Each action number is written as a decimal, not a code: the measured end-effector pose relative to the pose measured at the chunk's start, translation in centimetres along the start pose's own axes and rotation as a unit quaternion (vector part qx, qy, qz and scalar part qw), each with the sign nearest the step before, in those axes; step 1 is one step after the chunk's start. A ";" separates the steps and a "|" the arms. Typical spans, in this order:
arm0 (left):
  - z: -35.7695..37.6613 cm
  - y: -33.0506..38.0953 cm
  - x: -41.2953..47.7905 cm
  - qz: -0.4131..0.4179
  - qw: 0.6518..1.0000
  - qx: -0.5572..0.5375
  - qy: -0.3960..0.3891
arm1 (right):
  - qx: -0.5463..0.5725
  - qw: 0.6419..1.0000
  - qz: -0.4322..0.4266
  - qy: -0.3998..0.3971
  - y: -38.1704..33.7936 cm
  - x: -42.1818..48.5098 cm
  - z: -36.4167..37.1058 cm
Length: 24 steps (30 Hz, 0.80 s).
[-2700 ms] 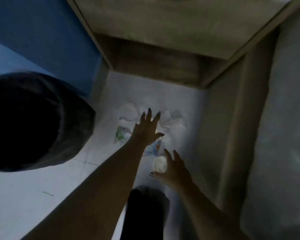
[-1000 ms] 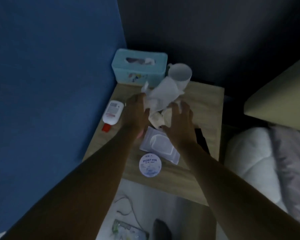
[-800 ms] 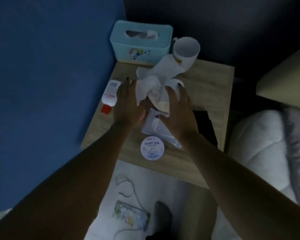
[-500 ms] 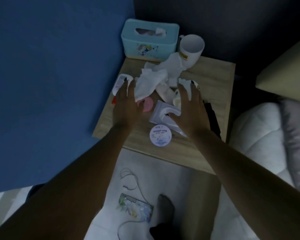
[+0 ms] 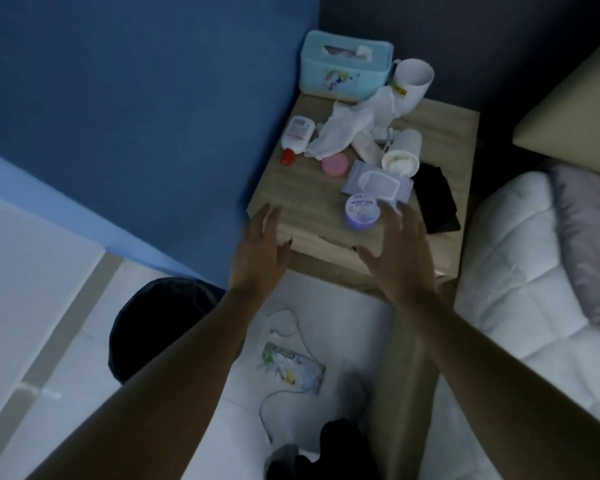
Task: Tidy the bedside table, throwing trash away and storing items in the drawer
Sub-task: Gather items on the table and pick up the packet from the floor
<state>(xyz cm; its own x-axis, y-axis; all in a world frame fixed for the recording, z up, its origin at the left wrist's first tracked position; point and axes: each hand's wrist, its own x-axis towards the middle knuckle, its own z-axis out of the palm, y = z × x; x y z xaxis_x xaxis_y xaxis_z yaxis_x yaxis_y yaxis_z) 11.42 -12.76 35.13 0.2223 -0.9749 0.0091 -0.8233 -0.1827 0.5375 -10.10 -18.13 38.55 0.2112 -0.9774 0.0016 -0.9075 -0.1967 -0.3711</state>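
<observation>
Landmark: bedside table, wooden top, against the blue wall.

Change: half a second ago both hands lay flat on the tissue pile at the middle of the table; both are now drawn back to its front edge and hold nothing. The tissues brought up from the floor are deposited on the top.

Meaning for task: judged, the gathering step is done; sorting into trash and drawer has not begun. The drawer is not seen open.

Trash bin: dark, on the floor, left of and below the table front.

Left hand: at the table's front-left corner, fingers spread and apart, empty.

Lotion bottle: lying at the table's left edge, red cap toward the front.

Tissue box: teal, at the table's rear-left.

Crumpled tissues: centre-rear of the table, draped against the mug.

Pink lid: just in front of the tissues.

Packet and cable: remain on the floor, below the table front; judged as items left to collect.

Round tin: near the table's front edge, between the hands.

Wipes pack: just behind the tin.

White tube: lying behind the wipes pack.

Mug: at the table's rear, right of the tissue box.

Right hand: over the table's front edge, right of the tin, fingers open and apart, empty.

Black item: at the table's right edge.

Obstruction: the tissues overlap the tube and mug; judged, lift them away first.
</observation>
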 end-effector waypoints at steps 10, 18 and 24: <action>13.1 -8.4 -12.6 0.012 0.986 0.054 -0.158 | 0.010 0.986 0.040 -0.162 3.6 -14.1 17.3; 32.3 -20.4 -19.3 0.051 0.897 0.171 -0.404 | 0.025 0.965 0.109 -0.239 11.8 -18.9 37.6; 39.1 -25.6 -19.4 0.168 0.891 0.253 -0.336 | 0.056 0.960 0.117 -0.248 14.1 -19.0 47.6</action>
<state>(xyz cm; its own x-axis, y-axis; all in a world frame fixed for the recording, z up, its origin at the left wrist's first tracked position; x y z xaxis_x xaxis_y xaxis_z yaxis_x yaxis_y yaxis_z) 7.76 5.82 -11.82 -0.3041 -0.8100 -0.5014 -0.9525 0.2660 0.1481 -9.63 1.37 -10.94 0.1775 -0.8317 -0.5261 -0.9127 0.0608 -0.4041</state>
